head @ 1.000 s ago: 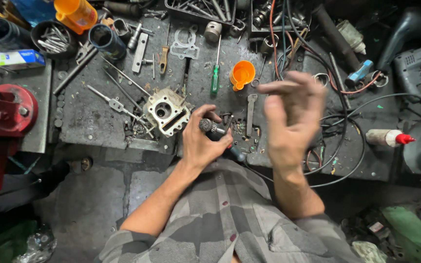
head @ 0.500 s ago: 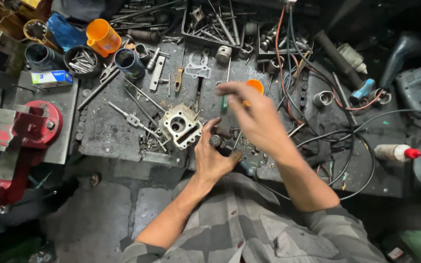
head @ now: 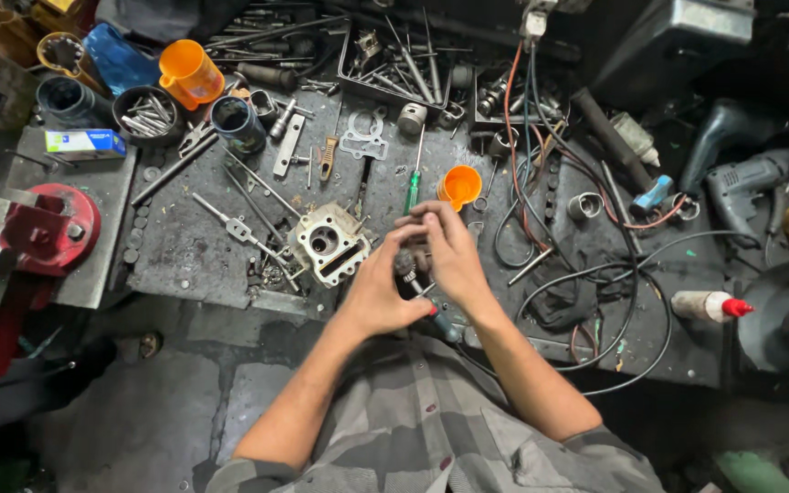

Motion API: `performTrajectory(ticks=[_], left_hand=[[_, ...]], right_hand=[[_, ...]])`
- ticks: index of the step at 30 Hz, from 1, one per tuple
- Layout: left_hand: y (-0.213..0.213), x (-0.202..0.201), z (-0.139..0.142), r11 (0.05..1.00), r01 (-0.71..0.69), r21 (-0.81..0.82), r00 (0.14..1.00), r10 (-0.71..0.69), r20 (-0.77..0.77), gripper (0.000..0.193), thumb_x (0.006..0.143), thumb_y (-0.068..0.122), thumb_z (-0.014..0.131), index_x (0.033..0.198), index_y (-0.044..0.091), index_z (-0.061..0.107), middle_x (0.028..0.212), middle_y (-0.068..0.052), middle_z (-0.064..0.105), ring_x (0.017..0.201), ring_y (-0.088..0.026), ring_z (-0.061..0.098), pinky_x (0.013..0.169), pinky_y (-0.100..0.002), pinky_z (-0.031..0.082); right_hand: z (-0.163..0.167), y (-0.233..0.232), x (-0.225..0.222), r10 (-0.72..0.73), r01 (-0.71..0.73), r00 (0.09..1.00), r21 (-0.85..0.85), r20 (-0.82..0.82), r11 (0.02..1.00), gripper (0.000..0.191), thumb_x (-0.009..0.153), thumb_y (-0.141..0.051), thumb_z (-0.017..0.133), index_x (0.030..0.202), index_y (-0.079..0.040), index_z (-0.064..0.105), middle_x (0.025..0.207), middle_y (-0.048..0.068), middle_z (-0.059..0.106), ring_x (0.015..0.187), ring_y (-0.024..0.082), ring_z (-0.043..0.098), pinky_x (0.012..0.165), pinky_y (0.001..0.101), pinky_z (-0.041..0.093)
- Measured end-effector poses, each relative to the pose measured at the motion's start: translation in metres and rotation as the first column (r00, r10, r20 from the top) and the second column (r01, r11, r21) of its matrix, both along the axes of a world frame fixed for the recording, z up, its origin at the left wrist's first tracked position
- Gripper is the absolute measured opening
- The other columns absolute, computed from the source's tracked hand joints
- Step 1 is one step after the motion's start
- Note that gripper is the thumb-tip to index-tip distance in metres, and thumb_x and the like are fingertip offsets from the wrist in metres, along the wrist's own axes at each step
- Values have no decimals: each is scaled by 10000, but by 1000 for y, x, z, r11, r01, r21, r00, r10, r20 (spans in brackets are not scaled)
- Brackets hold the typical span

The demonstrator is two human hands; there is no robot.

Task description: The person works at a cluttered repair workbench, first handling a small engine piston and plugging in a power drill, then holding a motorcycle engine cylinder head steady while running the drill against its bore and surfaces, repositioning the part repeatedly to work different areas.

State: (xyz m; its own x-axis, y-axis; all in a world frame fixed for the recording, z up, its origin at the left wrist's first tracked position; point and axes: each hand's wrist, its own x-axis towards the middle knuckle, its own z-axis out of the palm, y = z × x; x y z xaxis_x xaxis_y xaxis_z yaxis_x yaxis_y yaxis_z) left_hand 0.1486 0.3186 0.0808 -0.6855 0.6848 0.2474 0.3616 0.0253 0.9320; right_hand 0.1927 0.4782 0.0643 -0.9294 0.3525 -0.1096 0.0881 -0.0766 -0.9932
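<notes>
Gripping a small dark metal part together, the left hand steadied while the right hand worked it beside the grey aluminium cylinder head.

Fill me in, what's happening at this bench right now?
A person stands at a cluttered workbench, both hands together over its front edge. The left hand and right hand grip a small dark metal part between them. A grey engine casting sits just left of the hands; an orange funnel lies just behind.

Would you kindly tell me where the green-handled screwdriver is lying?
In the head view, the screwdriver lies mid-bench, just left of the small orange funnel, above both hands.
</notes>
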Motion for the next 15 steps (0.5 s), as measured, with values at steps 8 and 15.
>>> performTrajectory(ticks=[8,15], left_hand=[[32,18,-60,933,-186,309,904,285,-319,743,878,373,741,1425,7,398,1332,-216,524,1262,-398,561,1092,-482,477],[35,26,-81,886,-288,362,904,377,-202,388,942,216,527,1270,12,494,1173,-198,575,1062,-334,597,976,-455,518]], right_hand=[[-22,10,12,6,-13,999,-155,-49,988,267,1074,-186,472,1271,-16,535,1194,123,668,1113,174,641,993,313,512],[-59,49,26,-220,121,961,457,169,881,477,994,-429,579,1215,-7,548,978,221,714,880,364,696,796,478,552]])
